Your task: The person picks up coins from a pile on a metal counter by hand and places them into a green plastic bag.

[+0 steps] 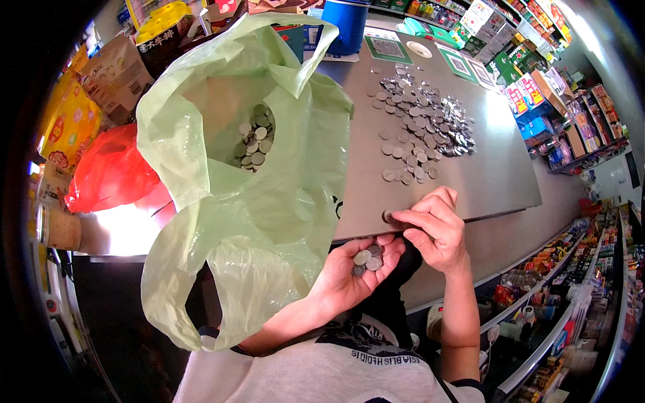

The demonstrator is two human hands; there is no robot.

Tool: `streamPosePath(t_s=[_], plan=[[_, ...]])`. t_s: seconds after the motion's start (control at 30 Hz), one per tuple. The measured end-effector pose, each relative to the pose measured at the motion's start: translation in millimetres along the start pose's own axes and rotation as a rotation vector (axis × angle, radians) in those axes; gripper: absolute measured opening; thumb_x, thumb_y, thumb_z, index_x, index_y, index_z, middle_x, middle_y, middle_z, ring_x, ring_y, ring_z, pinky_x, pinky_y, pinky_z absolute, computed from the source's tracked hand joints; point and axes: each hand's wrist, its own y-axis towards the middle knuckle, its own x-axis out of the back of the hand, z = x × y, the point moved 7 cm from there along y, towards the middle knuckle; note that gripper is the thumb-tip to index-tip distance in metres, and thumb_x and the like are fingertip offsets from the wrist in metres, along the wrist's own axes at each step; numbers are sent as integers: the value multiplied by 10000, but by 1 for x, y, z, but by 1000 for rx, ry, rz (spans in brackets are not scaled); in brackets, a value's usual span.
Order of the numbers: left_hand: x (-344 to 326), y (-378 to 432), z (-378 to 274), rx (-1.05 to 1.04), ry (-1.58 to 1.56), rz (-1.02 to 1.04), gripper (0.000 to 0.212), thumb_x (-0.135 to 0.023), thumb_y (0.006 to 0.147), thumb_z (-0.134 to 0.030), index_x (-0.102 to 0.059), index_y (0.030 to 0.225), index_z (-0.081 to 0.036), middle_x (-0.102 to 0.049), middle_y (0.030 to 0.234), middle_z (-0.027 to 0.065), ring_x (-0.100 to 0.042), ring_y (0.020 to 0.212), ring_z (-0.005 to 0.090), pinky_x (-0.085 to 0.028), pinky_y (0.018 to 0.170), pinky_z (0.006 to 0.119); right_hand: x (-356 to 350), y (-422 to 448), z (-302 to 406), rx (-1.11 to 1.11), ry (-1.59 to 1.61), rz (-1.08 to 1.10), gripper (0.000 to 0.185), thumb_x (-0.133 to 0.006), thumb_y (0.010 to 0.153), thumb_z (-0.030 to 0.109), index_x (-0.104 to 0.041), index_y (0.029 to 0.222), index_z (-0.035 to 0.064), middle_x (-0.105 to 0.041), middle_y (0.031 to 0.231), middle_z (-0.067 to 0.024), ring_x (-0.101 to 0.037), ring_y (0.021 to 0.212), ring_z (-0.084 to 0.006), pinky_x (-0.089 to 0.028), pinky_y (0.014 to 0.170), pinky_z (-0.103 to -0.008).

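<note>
My left hand [352,282], palm up and cupped just below the edge of the metal counter [494,186], holds several silver coins [368,259]. To its right, the index fingertip of my right hand [436,226] touches a coin [387,216] near the counter's edge; whether the hand grips it is hard to tell. Farther up the counter lies a spread heap of silver coins [423,118]. A pale green plastic bag [302,171] stands open at the left, with more coins [256,138] visible inside it. Its lower handle loop hangs over my left forearm.
Behind the green bag stands a blue container [346,25]. A red plastic bag [113,169], snack packages [75,121] and a jar [58,229] are at the left. Cards with printed codes [388,48] lie at the counter's far end. Stocked store shelves [549,282] line the right.
</note>
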Motion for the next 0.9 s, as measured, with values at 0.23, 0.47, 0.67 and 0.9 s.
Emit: streamPosePath(t_s=[0.23,0.47,0.67,0.9], plan=[[-2,-1,2,38,-63,25,302,-346,1041,-140,-507,1172,79,-597,1119,172,-584,1090,303,-528,964,398,-2,-2,-3,-25,44,17,262,-726,805,271,-730,958,59,-566,788,-12,-515,772,-206,-348,823,-348],[8,1,-2,59,-52,57,299,-354,1038,-145,-509,1186,64,-585,1170,187,-592,1083,295,-521,970,400,0,4,8,7,256,166,283,-736,789,298,-743,970,79,-549,791,-2,-508,799,-198,-328,825,-333],[3,3,0,42,2,55,311,-353,1043,-159,-508,1190,67,-584,1176,189,-593,1081,292,-515,970,398,-3,17,-9,-155,-232,-10,293,-715,812,238,-717,1070,99,-513,830,-21,-485,825,-211,-328,830,-357],[5,1,-1,48,-41,82,289,-371,1039,-146,-497,1195,62,-600,1126,170,-600,1070,284,-527,947,397,-10,13,3,-7,-97,104,274,-758,761,268,-754,1000,134,-492,787,2,-488,798,-183,-328,838,-371]])
